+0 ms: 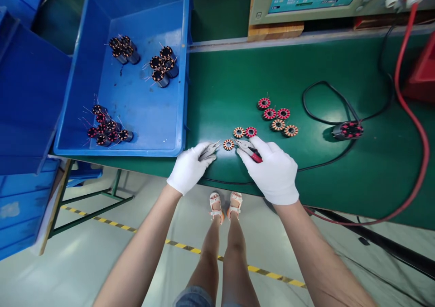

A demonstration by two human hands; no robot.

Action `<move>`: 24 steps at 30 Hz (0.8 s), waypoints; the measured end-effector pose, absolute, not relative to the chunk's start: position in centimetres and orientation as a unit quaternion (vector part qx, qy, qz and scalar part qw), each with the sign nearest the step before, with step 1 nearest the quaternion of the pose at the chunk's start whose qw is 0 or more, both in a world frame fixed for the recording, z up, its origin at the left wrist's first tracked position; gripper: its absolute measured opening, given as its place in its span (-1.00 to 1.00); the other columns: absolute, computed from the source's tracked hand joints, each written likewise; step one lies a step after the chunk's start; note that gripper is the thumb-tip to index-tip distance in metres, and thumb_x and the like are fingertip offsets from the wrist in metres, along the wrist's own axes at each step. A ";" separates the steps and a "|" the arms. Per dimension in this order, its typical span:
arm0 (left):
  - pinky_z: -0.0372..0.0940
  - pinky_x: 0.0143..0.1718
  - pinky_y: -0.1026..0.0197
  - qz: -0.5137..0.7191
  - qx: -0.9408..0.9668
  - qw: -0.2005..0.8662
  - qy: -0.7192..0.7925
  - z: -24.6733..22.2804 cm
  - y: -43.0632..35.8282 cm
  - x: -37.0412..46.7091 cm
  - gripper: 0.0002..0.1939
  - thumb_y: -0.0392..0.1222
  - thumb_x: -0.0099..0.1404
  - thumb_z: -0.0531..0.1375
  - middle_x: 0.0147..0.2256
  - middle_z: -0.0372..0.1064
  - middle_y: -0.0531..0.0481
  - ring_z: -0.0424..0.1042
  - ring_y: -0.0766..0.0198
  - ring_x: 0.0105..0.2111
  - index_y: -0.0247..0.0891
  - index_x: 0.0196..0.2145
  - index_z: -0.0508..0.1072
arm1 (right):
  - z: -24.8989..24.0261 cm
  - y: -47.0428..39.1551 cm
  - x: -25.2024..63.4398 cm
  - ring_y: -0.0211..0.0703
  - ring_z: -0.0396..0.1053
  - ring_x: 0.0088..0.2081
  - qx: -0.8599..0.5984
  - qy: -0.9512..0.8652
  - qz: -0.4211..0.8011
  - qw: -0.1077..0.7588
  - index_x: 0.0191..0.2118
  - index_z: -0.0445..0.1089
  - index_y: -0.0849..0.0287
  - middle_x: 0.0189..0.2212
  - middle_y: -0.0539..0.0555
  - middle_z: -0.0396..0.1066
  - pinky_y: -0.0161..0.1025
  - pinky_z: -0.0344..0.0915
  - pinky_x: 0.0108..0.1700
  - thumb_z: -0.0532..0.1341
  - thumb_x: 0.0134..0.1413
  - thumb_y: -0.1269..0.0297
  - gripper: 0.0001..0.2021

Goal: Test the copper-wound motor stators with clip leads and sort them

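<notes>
White gloves cover both hands. My left hand (190, 165) is closed on a small metal tool (210, 150), its tip beside an orange-and-black wound ring (228, 144). On the other side of that ring, my right hand (271, 169) grips red-handled pliers (248, 148), their jaws pointing at it. Just behind lie another orange ring (239, 132) and a red-and-black ring (251, 131). Farther back to the right, several red rings (269, 113) and two orange rings (278, 125) stand on the green table (224, 80).
A blue bin (146, 112) at the left holds several stacks of wound cores (165, 66). An instrument with a screen (306, 1) stands at the back. At the right are a dark motor-like part (348, 130), a black cable (326, 162) and a thick red cable (423, 139).
</notes>
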State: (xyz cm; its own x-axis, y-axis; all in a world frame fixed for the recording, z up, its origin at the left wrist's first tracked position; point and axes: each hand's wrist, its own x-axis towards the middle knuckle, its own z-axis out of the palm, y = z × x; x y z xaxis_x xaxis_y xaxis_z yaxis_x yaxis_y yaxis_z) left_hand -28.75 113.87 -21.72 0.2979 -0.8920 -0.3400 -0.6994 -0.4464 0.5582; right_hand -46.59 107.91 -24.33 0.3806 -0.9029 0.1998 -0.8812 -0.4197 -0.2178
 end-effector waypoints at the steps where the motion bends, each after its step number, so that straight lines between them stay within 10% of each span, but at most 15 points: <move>1: 0.27 -0.19 0.23 -0.302 0.789 0.146 -0.514 -21.7 113.6 -28.8 -0.70 -0.16 0.19 0.14 -0.22 0.45 0.03 0.40 0.21 -0.24 -0.16 -0.09 0.36 | -24.3 107.9 -46.6 -0.28 0.17 -0.51 -0.829 0.538 -0.146 0.040 -0.10 0.36 0.07 -0.49 0.03 0.32 -0.28 -0.10 -0.46 0.00 0.06 -0.05 -0.58; 24: 0.24 -0.34 0.33 -0.328 0.742 0.150 -0.565 -21.0 112.6 -28.5 -0.71 -0.15 0.14 0.17 -0.37 0.44 0.07 0.35 0.33 -0.41 -0.20 -0.16 0.41 | -23.9 107.9 -46.4 -0.31 0.08 -0.57 -0.840 0.529 -0.122 0.023 -0.17 0.39 0.07 -0.56 0.01 0.27 -0.29 -0.19 -0.50 -0.04 0.07 -0.07 -0.58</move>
